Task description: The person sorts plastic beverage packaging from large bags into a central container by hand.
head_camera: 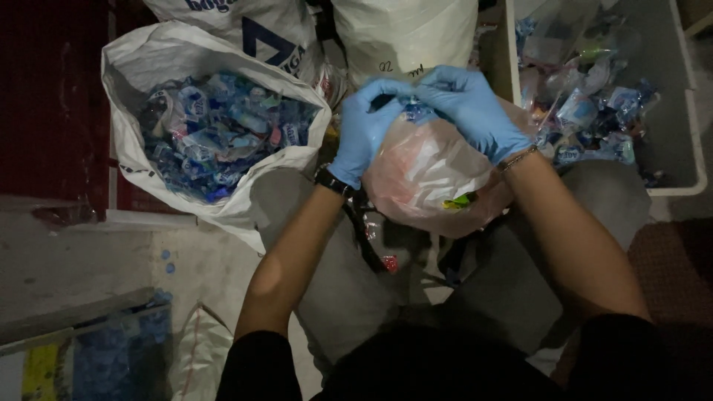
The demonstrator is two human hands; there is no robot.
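The left hand point(365, 126) and right hand point(475, 104), both in blue gloves, are pinching together on the knotted top of a pinkish see-through plastic bag point(427, 174), which is resting on the person's lap. What the bag is holding is hard to make out. A white sack point(223, 200) of crumpled blue wrappers is standing open to the left, and a white bin point(679, 134), cut off at the frame edge, is sitting to the right. The concrete floor point(74, 267) is lying in dim light
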